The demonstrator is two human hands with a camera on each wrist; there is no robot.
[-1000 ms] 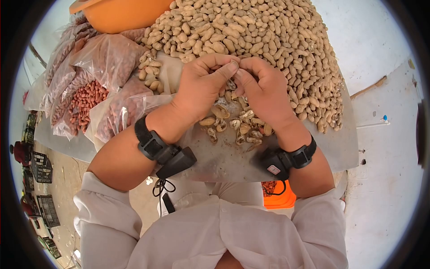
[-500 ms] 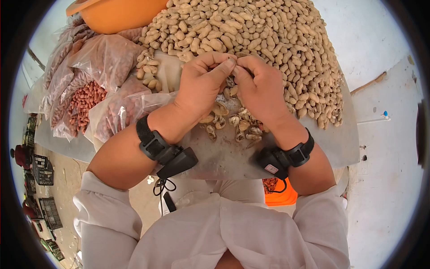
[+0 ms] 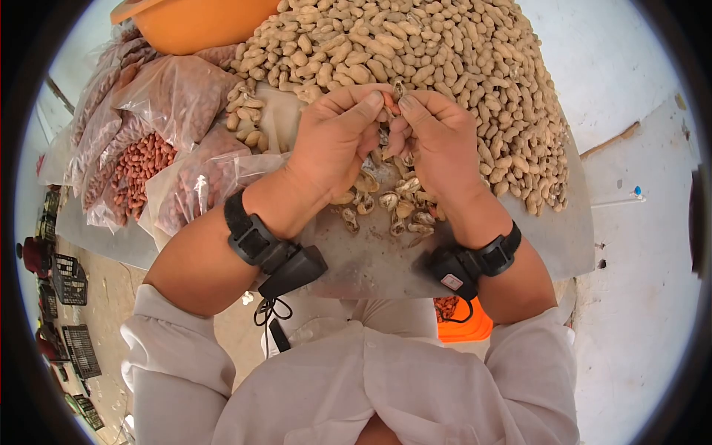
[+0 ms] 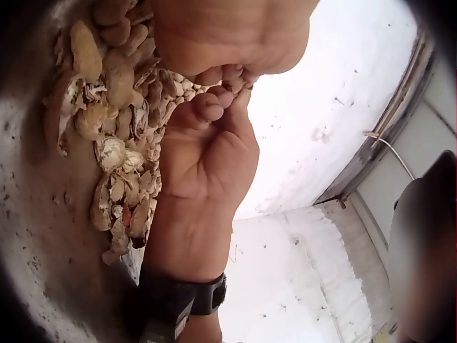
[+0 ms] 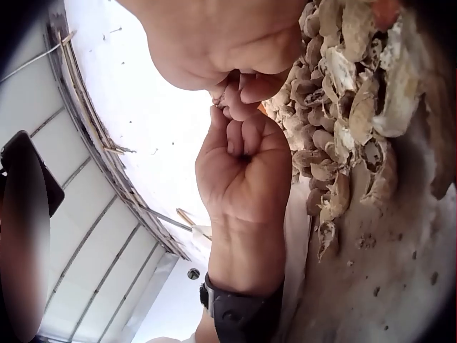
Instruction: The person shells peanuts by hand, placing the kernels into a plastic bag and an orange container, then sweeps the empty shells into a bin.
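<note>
In the head view the left hand (image 3: 326, 144) and right hand (image 3: 445, 144) meet at the near edge of the unshelled peanut pile (image 3: 445, 52). Between the left thumb and fingers shows a reddish peanut kernel (image 3: 388, 104). The right thumb and forefinger pinch an opened peanut shell (image 3: 399, 90), which sticks up beside it. Both wrist views show the left hand (image 4: 232, 32) (image 5: 246, 179) and right hand (image 4: 207, 153) (image 5: 221, 39) fingertip to fingertip, hiding most of what they hold. Broken shells (image 3: 404, 204) lie below the hands.
Plastic bags of red kernels (image 3: 178, 96) stand at the left, one open with loose kernels (image 3: 141, 170) showing. An orange basin (image 3: 200, 26) is behind them. Under the metal table's edge (image 3: 356, 278) is an orange container (image 3: 467, 326). Black crates (image 3: 80, 348) stand on the floor.
The fingertips have parted slightly, and the opened shell and reddish kernel now show between them. The right hand has shifted a little to the right; the left hand stays nearly in place.
</note>
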